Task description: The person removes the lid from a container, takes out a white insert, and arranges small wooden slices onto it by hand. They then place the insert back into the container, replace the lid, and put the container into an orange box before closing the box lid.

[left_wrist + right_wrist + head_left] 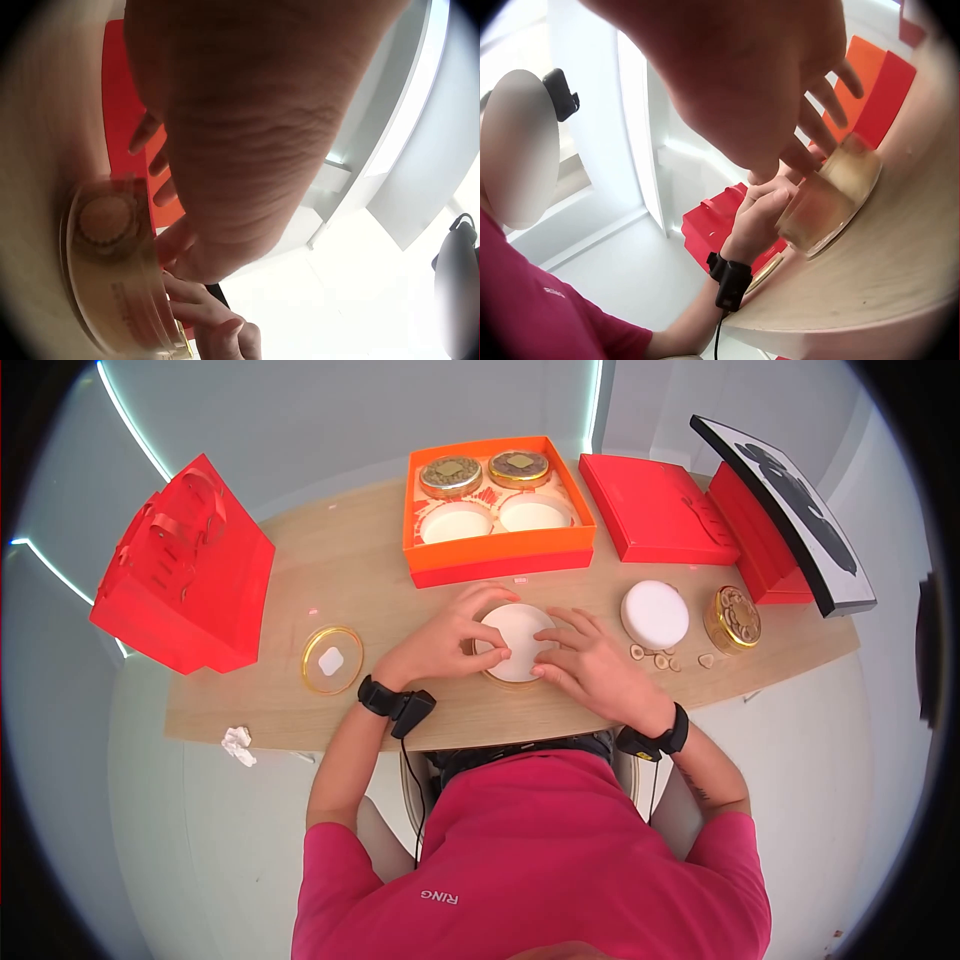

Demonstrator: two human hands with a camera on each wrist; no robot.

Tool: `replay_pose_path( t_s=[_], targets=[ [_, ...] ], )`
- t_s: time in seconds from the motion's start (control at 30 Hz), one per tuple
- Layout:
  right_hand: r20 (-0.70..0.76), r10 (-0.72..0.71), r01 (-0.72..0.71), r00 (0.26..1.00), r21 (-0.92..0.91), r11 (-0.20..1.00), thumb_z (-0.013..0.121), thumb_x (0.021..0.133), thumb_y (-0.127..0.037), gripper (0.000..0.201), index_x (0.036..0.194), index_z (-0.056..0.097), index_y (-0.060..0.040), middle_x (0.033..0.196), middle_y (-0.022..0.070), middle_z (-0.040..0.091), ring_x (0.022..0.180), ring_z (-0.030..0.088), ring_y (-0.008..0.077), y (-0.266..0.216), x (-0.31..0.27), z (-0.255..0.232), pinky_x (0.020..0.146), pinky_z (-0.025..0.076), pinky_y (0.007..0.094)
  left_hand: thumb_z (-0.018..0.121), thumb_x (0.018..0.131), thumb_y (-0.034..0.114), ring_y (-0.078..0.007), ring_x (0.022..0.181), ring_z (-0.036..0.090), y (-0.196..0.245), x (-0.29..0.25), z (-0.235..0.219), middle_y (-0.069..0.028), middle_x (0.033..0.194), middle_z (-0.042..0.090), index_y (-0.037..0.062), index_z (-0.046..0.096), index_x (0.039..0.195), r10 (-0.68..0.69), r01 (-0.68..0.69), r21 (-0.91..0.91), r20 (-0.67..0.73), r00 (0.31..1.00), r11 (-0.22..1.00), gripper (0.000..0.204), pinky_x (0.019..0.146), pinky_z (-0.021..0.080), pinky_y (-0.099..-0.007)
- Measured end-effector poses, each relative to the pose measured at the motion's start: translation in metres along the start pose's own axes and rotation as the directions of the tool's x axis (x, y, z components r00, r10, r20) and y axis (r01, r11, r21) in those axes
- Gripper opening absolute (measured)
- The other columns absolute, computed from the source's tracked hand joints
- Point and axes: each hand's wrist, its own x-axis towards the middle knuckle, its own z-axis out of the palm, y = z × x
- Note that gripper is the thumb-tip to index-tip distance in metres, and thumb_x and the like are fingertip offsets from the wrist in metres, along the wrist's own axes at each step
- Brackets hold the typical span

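White round pad (518, 628) covers the mouth of a clear jar (124, 277) mid-frame in the head view; the left hand (452, 642), thumb and fingers apart, and right hand (598, 668), fingers spread, touch its edge. Frame left, a gold-rimmed lid (331, 662); top centre, an orange box (505, 547).

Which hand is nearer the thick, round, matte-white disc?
Right: the right hand lies left of the disc, apart from it; the left hand sits farther left.

on the desk (250, 710), a jar (116, 285) stands before a box (500, 557) holding two jars (451, 477) at its rear, with a lid (331, 660) and bag (195, 585) left, a disc (655, 615) and another jar (734, 619) right.
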Motion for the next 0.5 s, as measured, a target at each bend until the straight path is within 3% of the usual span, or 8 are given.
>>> replay_pose_path(
  t_s=[0.1,0.2,0.3,0.4,0.5],
  targets=[
    [0.013,-0.026,0.026,1.000,-0.024,0.999,0.071,0.113,-0.032,0.033,0.118,0.084,-0.0023,0.149,0.0135,0.073,0.153,0.055,0.0405,0.000,0.000,-0.003,0.125,0.044,0.0539,0.086,0.097,0.019,-0.0400,0.162,0.043,-0.005,-0.001,0.003,-0.0152,0.166,0.059,0.0085,0.089,0.097,0.011,-0.012,0.029,0.013,1.000,1.000,0.011,0.135,0.031,-0.0554],
    [-0.186,0.230,-0.234,0.955,0.003,0.972,0.074,0.110,-0.026,0.027,0.121,0.083,-0.0020,0.142,0.0190,0.074,0.144,0.060,0.0419,0.013,-0.003,-0.003,0.120,0.047,0.0584,0.086,0.096,0.018,-0.0405,0.163,0.042,-0.009,-0.002,0.004,-0.0152,0.167,0.058,0.0089,0.090,0.100,0.014,-0.014,0.015,0.020,1.000,1.000,0.010,0.135,0.032,-0.0551],
    [-0.246,0.316,-0.362,0.917,-0.172,0.916,0.074,0.109,-0.023,0.030,0.129,0.078,-0.0011,0.148,0.0214,0.070,0.142,0.061,0.0429,0.050,-0.012,-0.033,0.115,0.051,0.0576,0.085,0.096,0.016,-0.0406,0.163,0.043,-0.005,-0.002,0.004,-0.0152,0.167,0.058,0.0089,0.090,0.101,-0.009,0.009,-0.002,0.003,1.000,1.000,0.010,0.135,0.033,-0.0548],
    [-0.291,0.525,-0.595,0.800,-0.277,0.754,0.076,0.106,-0.024,0.039,0.139,0.072,-0.0028,0.152,0.0213,0.067,0.139,0.063,0.0439,0.058,-0.030,-0.052,0.113,0.053,0.0562,0.084,0.097,0.015,-0.0407,0.163,0.043,-0.007,-0.001,0.005,-0.0155,0.168,0.058,0.0092,0.090,0.103,-0.023,0.023,-0.026,0.015,1.000,0.999,0.010,0.135,0.033,-0.0543],
    [-0.250,0.602,-0.652,0.758,-0.281,0.704,0.085,0.097,-0.035,0.063,0.150,0.066,-0.0050,0.155,0.0221,0.064,0.137,0.065,0.0455,0.058,-0.044,-0.058,0.113,0.055,0.0552,0.084,0.097,0.015,-0.0412,0.164,0.041,-0.011,-0.002,0.005,-0.0152,0.169,0.057,0.0100,0.090,0.102,-0.005,0.005,0.007,0.051,0.999,1.000,0.010,0.135,0.032,-0.0555]
  ],
)
